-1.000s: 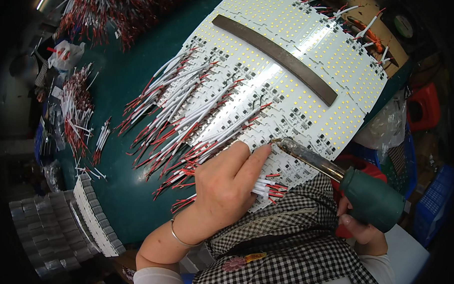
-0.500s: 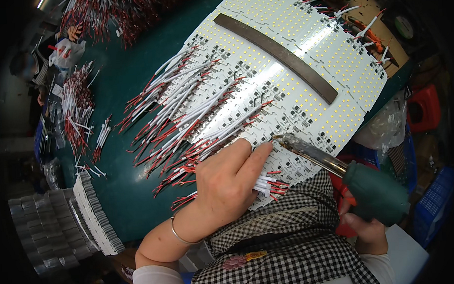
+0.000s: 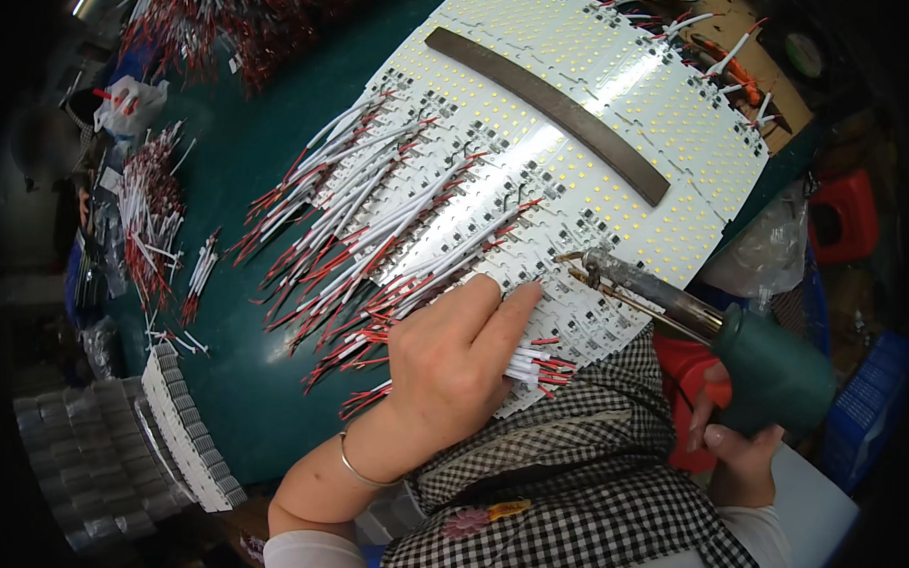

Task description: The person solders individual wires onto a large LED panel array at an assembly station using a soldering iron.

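Your left hand (image 3: 455, 359) lies palm down on the near edge of the LED strips (image 3: 570, 150), fingers (image 3: 515, 307) pressed together and stretched toward the soldering gun's tip, pinning a small bunch of red and white wires (image 3: 537, 364) under it. Your right hand (image 3: 735, 444) is wrapped around the green grip of the soldering gun (image 3: 717, 340); its metal barrel slants up to the left, and the tip sits on the strips just right of your left fingertips. The strips lie side by side in a wide white sheet on the green tabletop (image 3: 241, 201), with a dark bar (image 3: 549, 110) laid across them. Soldered leads (image 3: 372, 217) fan off the sheet's left edge. Loose wire bundles (image 3: 152, 214) lie far left, and a stack of strips (image 3: 184, 429) sits near your left elbow.
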A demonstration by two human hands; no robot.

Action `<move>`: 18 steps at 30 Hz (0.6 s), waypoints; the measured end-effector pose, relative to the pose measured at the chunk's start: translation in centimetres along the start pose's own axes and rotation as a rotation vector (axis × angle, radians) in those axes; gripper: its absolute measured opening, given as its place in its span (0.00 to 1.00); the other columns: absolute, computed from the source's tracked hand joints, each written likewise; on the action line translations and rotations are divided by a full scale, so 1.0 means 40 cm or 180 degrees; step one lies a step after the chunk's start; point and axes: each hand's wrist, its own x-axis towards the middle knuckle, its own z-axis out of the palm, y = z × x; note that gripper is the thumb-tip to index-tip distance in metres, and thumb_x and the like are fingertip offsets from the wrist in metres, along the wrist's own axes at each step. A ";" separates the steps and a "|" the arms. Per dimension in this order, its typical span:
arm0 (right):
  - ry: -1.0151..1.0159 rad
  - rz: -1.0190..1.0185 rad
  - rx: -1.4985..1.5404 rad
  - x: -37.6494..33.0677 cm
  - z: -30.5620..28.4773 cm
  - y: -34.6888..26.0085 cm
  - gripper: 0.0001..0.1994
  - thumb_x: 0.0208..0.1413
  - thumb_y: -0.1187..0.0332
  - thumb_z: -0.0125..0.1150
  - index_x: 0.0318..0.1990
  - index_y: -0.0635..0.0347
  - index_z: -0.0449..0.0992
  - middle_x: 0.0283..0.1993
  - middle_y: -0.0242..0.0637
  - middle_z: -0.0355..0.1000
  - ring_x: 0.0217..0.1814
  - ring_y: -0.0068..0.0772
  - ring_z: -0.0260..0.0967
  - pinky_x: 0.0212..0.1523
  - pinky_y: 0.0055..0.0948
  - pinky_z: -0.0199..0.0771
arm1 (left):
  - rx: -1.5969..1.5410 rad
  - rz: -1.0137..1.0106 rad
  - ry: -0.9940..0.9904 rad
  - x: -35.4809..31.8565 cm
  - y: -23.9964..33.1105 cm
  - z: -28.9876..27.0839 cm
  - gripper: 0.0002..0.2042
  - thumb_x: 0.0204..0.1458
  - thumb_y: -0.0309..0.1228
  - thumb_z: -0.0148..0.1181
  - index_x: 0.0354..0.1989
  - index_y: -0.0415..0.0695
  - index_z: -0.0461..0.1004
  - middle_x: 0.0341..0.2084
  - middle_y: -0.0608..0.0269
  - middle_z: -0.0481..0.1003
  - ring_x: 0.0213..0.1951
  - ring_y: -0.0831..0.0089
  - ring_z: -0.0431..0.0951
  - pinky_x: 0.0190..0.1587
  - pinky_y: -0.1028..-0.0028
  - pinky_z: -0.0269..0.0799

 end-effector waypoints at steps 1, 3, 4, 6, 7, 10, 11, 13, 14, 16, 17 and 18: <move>0.0237 0.0048 0.0264 0.000 0.009 -0.009 0.33 0.37 0.74 0.67 0.54 0.76 0.61 0.43 0.50 0.69 0.23 0.30 0.71 0.15 0.21 0.72 | 0.0040 -0.0024 -0.0033 -0.002 -0.001 -0.001 0.18 0.35 0.20 0.56 0.39 0.37 0.77 0.19 0.63 0.62 0.18 0.69 0.67 0.18 0.70 0.62; 0.0252 0.0036 0.0307 0.000 0.004 -0.005 0.34 0.37 0.74 0.67 0.54 0.77 0.61 0.45 0.50 0.69 0.23 0.31 0.71 0.15 0.21 0.73 | 0.0056 -0.0029 -0.0005 -0.007 -0.002 0.001 0.18 0.35 0.20 0.56 0.39 0.37 0.77 0.19 0.63 0.62 0.18 0.69 0.67 0.18 0.70 0.62; 0.0271 0.0034 0.0361 -0.001 0.003 0.001 0.34 0.37 0.74 0.68 0.54 0.77 0.61 0.47 0.50 0.69 0.23 0.31 0.71 0.15 0.22 0.73 | 0.0076 -0.0033 0.0008 -0.008 -0.003 0.002 0.18 0.35 0.20 0.56 0.39 0.37 0.77 0.19 0.63 0.62 0.18 0.69 0.67 0.18 0.70 0.61; 0.0126 -0.0098 0.0310 -0.006 -0.010 0.023 0.34 0.37 0.75 0.67 0.55 0.76 0.61 0.48 0.50 0.69 0.24 0.31 0.71 0.16 0.22 0.73 | 0.0050 -0.0001 0.0029 -0.005 -0.004 0.005 0.18 0.35 0.20 0.56 0.39 0.37 0.77 0.19 0.63 0.62 0.18 0.69 0.67 0.18 0.70 0.61; -0.0032 -0.0225 0.0268 -0.008 -0.016 0.032 0.35 0.37 0.75 0.67 0.56 0.75 0.61 0.49 0.50 0.68 0.25 0.31 0.71 0.17 0.22 0.74 | 0.0039 0.0023 0.0044 -0.004 -0.004 0.004 0.18 0.35 0.20 0.56 0.39 0.38 0.77 0.18 0.63 0.62 0.18 0.69 0.66 0.18 0.70 0.61; -0.0434 -0.0293 0.0046 -0.003 -0.025 0.043 0.33 0.38 0.77 0.66 0.56 0.74 0.64 0.51 0.51 0.67 0.28 0.31 0.72 0.23 0.23 0.76 | 0.0007 0.0065 0.0108 -0.003 -0.004 0.006 0.17 0.35 0.20 0.56 0.39 0.37 0.77 0.18 0.63 0.62 0.18 0.69 0.66 0.18 0.71 0.61; -0.0446 -0.0292 0.0053 0.002 -0.024 0.042 0.33 0.38 0.77 0.66 0.56 0.74 0.64 0.51 0.51 0.67 0.28 0.31 0.72 0.23 0.23 0.76 | 0.0020 0.0059 0.0106 -0.004 -0.003 0.006 0.17 0.35 0.20 0.56 0.39 0.37 0.77 0.18 0.63 0.62 0.18 0.69 0.66 0.18 0.71 0.61; -0.0856 -0.0456 -0.0111 0.012 -0.022 0.032 0.22 0.45 0.82 0.57 0.52 0.74 0.67 0.38 0.44 0.70 0.31 0.30 0.69 0.29 0.25 0.72 | 0.0049 0.0043 0.0094 -0.003 -0.001 0.005 0.17 0.36 0.20 0.56 0.39 0.37 0.77 0.18 0.63 0.62 0.18 0.69 0.66 0.18 0.71 0.61; -0.0857 -0.0453 -0.0112 0.010 -0.020 0.029 0.22 0.45 0.82 0.57 0.52 0.74 0.67 0.38 0.44 0.70 0.31 0.30 0.69 0.29 0.25 0.72 | 0.0048 0.0040 0.0094 -0.003 -0.001 0.006 0.17 0.36 0.20 0.56 0.39 0.37 0.77 0.18 0.63 0.62 0.18 0.69 0.66 0.18 0.71 0.61; -0.0785 -0.0381 -0.0319 0.006 -0.014 0.023 0.21 0.45 0.82 0.57 0.50 0.73 0.67 0.35 0.42 0.71 0.31 0.29 0.69 0.29 0.26 0.72 | 0.0045 0.0054 0.0115 -0.004 -0.002 0.007 0.17 0.36 0.21 0.56 0.39 0.37 0.77 0.19 0.63 0.62 0.18 0.70 0.66 0.18 0.70 0.61; -0.0788 -0.0379 -0.0321 0.006 -0.011 0.018 0.21 0.45 0.82 0.57 0.50 0.73 0.67 0.35 0.42 0.71 0.31 0.29 0.69 0.29 0.26 0.72 | 0.0045 0.0051 0.0116 -0.004 -0.002 0.007 0.17 0.36 0.21 0.56 0.39 0.37 0.77 0.19 0.63 0.62 0.18 0.70 0.66 0.18 0.70 0.61; -0.0786 -0.0380 -0.0341 0.007 -0.007 0.010 0.21 0.45 0.82 0.57 0.50 0.73 0.67 0.35 0.42 0.70 0.30 0.28 0.69 0.29 0.26 0.72 | 0.0055 0.0046 0.0112 -0.005 -0.002 0.006 0.17 0.36 0.21 0.56 0.39 0.37 0.77 0.19 0.63 0.62 0.18 0.70 0.67 0.18 0.70 0.61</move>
